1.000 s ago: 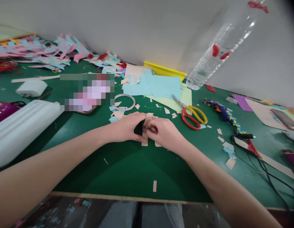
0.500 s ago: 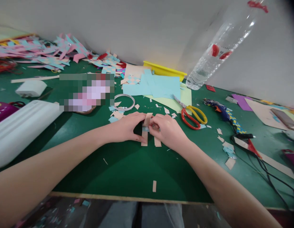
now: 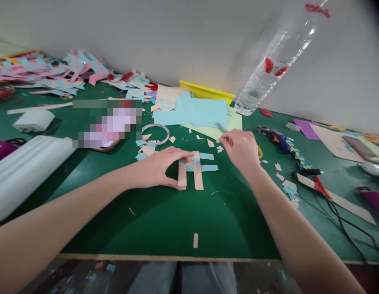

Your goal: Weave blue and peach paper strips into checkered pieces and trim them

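Note:
My left hand [image 3: 160, 167] rests on the green table, thumb and fingers bent around the left side of a small weave of paper strips [image 3: 198, 177]. Two peach strips run toward me, crossed by two light blue strips sticking out to the right. The fingertips press on its upper part and the thumb is at the lower left end. My right hand [image 3: 241, 151] is closed, its fingers curled, over the scissors [image 3: 220, 126]. Only the blade tips and bits of the red and yellow handles show. What the right fingers hold, if anything, is hidden.
Blue paper sheets [image 3: 204, 112] lie behind the hands, before a yellow tray [image 3: 208, 93]. A clear plastic bottle [image 3: 263, 77] stands by the wall. At left are a phone [image 3: 111, 126], a tape ring [image 3: 155, 134] and a white device [image 3: 33, 171]. Black cables [image 3: 339, 220] run at right.
My right hand has left the paper weave and moved right, over the scissors. The weave now lies flatter and more exposed, with the left hand still on it.

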A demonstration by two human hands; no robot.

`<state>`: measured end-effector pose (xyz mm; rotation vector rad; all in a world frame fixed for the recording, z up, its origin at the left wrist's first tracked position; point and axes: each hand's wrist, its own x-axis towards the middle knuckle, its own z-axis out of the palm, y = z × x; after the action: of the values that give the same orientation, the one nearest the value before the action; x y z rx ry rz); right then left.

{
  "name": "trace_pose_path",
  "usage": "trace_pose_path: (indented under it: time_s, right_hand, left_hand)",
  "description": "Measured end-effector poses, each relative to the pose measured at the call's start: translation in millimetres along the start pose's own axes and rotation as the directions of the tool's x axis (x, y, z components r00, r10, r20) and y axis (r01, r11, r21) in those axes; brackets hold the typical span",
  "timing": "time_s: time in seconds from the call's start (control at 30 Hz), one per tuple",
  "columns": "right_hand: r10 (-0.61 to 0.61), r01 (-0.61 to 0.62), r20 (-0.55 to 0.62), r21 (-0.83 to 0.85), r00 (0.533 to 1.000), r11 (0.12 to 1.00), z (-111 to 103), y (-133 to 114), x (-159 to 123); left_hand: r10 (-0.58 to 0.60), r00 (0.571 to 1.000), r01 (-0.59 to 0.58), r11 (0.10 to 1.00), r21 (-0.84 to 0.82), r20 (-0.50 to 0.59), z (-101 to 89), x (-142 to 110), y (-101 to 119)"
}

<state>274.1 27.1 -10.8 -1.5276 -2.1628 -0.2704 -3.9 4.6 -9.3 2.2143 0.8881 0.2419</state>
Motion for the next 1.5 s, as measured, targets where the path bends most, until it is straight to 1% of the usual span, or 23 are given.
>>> trace_pose_path:
  time_s: [0.07,0.13,0.2,0.27,0.33,0.43,0.47,0.57,0.67,0.77,0.97,1.17,1.3,1.43,1.5]
  right_hand:
    - [-0.039,0.037,-0.018,-0.053,0.999,0.998,4,8,-1]
    - [-0.057,0.056,-0.034,-0.037,0.998,0.998,6,9,-2]
    - [-0.065,0.067,-0.057,0.033,0.996,0.997,5,3,-2]
    - [-0.075,0.083,-0.082,0.088,0.994,0.993,4,-8,-3]
    - [-0.1,0.111,-0.077,0.163,0.992,0.98,3,-22,-6]
    - [-0.169,0.156,0.017,0.301,0.986,0.941,4,-41,-10]
    - [-0.228,0.205,0.037,0.32,0.973,0.925,5,-46,-12]
    - [-0.348,0.281,0.155,0.338,0.925,0.898,12,-54,-15]
    - [-0.392,0.298,0.244,0.345,0.887,0.89,17,-55,-16]
    - [-0.395,0.29,0.271,0.353,0.878,0.889,20,-55,-15]
    - [-0.393,0.291,0.253,0.358,0.884,0.887,20,-56,-15]
    - [-0.403,0.305,0.237,0.363,0.884,0.881,22,-55,-15]
    - [-0.411,0.318,0.222,0.36,0.884,0.877,23,-55,-15]
    - [-0.41,0.312,0.227,0.369,0.883,0.875,23,-55,-15]
    - [-0.41,0.308,0.23,0.376,0.883,0.874,22,-55,-15]
  left_hand:
    - [0.029,0.999,-0.03,0.999,0.026,0.02,-5.0,-4,4]
    - [0.068,0.997,-0.07,0.996,0.059,0.027,-9.2,-6,6]
    - [0.099,0.995,-0.099,0.992,0.083,0.004,-11.5,-7,6]
    - [0.144,0.989,-0.137,0.983,0.123,-0.046,-11.6,-6,3]
    - [0.208,0.974,-0.187,0.96,0.209,-0.085,-10.3,-4,-3]
    - [0.287,0.952,-0.226,0.895,0.385,-0.109,-8.6,-1,-13]
    - [0.312,0.944,-0.238,0.874,0.424,-0.112,-8.6,-1,-16]
    - [0.371,0.924,-0.271,0.813,0.516,-0.099,-9.3,-1,-22]
    - [0.417,0.906,-0.303,0.766,0.567,-0.078,-9.8,-1,-23]
    - [0.441,0.895,-0.328,0.746,0.58,-0.062,-8.5,0,-21]
    - [0.45,0.892,-0.357,0.764,0.537,-0.047,-4.9,3,-17]
    - [0.494,0.868,-0.391,0.734,0.555,-0.042,-4.8,3,-15]
    - [0.477,0.878,-0.38,0.744,0.549,-0.04,-4.6,3,-19]
    - [0.456,0.89,-0.41,0.773,0.484,0.025,-7.0,1,-23]
    - [0.439,0.897,-0.407,0.789,0.459,0.041,-8.5,0,-22]
